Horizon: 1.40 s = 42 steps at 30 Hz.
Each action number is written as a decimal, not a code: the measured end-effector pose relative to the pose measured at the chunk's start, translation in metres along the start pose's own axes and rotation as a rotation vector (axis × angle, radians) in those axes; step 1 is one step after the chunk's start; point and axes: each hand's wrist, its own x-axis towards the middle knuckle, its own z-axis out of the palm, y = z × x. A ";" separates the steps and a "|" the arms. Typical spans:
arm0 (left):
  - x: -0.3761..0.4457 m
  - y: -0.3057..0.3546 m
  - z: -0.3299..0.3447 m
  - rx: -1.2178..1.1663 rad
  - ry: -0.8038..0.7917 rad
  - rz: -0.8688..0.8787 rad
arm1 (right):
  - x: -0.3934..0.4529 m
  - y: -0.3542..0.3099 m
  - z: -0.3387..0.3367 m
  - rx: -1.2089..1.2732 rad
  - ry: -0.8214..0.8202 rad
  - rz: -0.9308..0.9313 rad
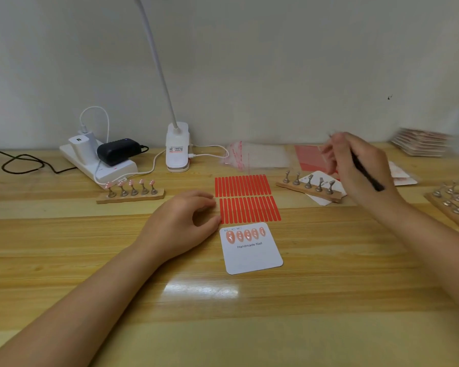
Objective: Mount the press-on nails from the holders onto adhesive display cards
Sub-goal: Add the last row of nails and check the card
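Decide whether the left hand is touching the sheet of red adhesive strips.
Touching. In the head view the left hand rests on the table, and its fingers meet the left edge of the red adhesive strip sheet with no gap visible.

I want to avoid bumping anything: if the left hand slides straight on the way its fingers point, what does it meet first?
Most likely the sheet of red adhesive strips. The left hand rests on the table, fingers pointing right; its fingertips already lie at the sheet's left edge, though actual contact is unclear.
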 end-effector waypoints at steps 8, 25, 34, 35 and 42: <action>-0.001 0.000 0.000 -0.024 -0.017 -0.043 | 0.006 -0.041 0.072 0.241 -0.476 0.063; 0.001 0.000 -0.002 -0.076 -0.031 -0.101 | -0.009 -0.019 0.103 0.203 -0.369 -0.063; 0.001 0.001 -0.003 -0.080 -0.041 -0.122 | -0.008 -0.021 0.103 0.046 -0.430 -0.248; 0.001 0.001 -0.002 -0.080 -0.040 -0.122 | -0.009 -0.022 0.103 0.048 -0.429 -0.233; 0.001 0.001 -0.002 -0.096 -0.026 -0.118 | 0.012 -0.025 0.107 0.146 -0.238 0.044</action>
